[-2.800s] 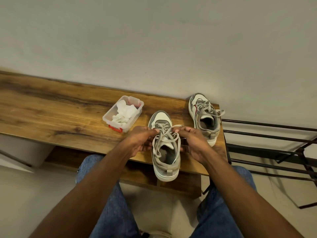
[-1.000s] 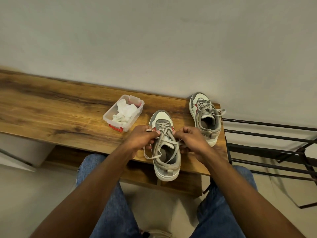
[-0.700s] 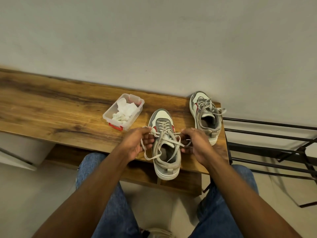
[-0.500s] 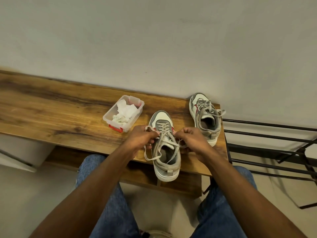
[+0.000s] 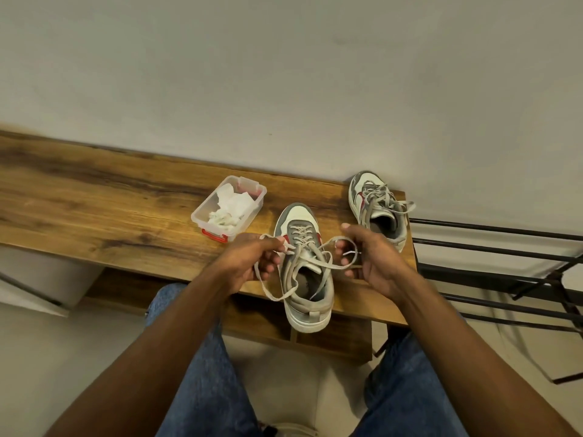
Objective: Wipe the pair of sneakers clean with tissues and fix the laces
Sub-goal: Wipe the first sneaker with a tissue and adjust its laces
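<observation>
Nearest to me I see blue denim-clad knees (image 5: pixel 205 373) over a pale, smooth floor (image 5: pixel 47 357). My two bare forearms reach forward from there to the long wooden bench with a dark-grained brown top (image 5: pixel 94 216), which has an open shelf underneath its near edge.

On the bench's near right part stands the grey-and-white low sneaker with red side accents (image 5: pixel 304 279), toe pointing away from me and its heel overhanging the front edge. My left hand (image 5: pixel 249 261) sits just left of the shoe, fingers pinched together on one end of the flat grey shoelace (image 5: pixel 310 258), with a loose loop of it sagging below the hand. My right hand (image 5: pixel 367 257) sits just right of the shoe, fingers curled and clamped on the other lace end, which arcs up from the eyelets.

Farther back and to the left, a small clear plastic tub with red clips (image 5: pixel 228 209) rests on the bench, holding crumpled white tissues (image 5: pixel 232 206). At the bench's far right corner, close to the wall, stands the second grey-and-white sneaker (image 5: pixel 377 209), its laces loosely sprawled, one spilling over the bench's end.

To the right of the bench stands a black metal rack of thin bars (image 5: pixel 504 263). Behind everything rises a plain off-white wall (image 5: pixel 284 74).
</observation>
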